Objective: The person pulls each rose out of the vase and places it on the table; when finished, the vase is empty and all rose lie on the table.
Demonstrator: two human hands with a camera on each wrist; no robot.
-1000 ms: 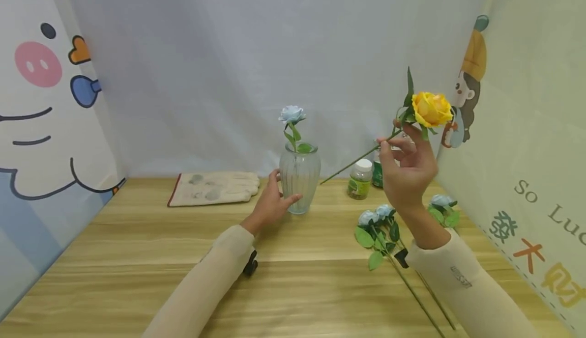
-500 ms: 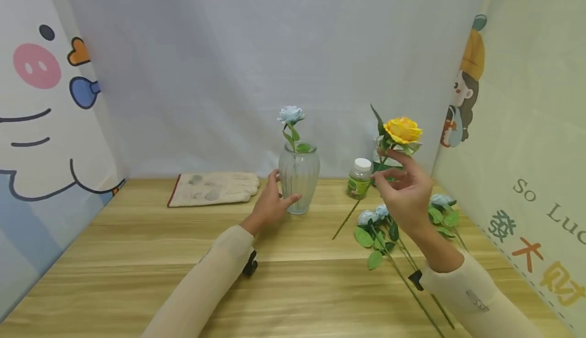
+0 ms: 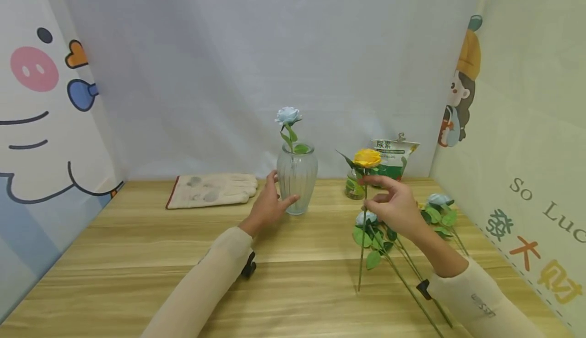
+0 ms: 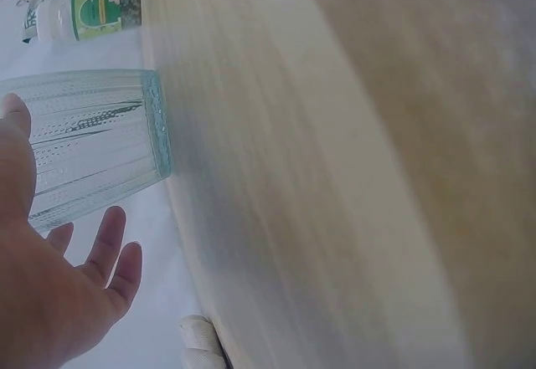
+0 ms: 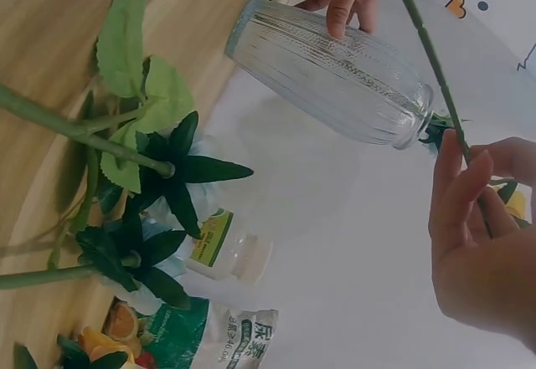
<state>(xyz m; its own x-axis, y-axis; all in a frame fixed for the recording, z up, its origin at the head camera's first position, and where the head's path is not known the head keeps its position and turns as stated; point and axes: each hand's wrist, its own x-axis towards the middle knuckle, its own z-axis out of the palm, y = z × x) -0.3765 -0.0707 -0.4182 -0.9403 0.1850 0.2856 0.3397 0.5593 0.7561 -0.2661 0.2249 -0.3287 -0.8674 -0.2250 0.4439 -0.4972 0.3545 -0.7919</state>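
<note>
A ribbed clear glass vase (image 3: pixel 297 180) stands upright on the table, with one pale blue rose (image 3: pixel 288 116) in it. My left hand (image 3: pixel 269 206) holds the vase's left side, thumb across the front and fingers partly hidden behind the glass. My right hand (image 3: pixel 396 206) pinches the green stem of a yellow rose (image 3: pixel 367 158) between thumb and fingers. The stem hangs nearly vertical, bloom up, to the right of the vase and apart from it. In the right wrist view, the pinched stem (image 5: pixel 427 43) passes in front of the vase's mouth.
Several pale blue roses (image 3: pixel 366 219) with long stems lie at the right, below my right hand. Behind stand a small jar (image 3: pixel 353 189) and a clipped green-and-white bag (image 3: pixel 394 156). Beige work gloves (image 3: pixel 212 190) lie at the back left. Printed fabric walls enclose the table (image 3: pixel 183 261).
My right hand has brought the yellow rose down and to the left, turning its stem from slanted to nearly vertical. My left hand stays at the vase.
</note>
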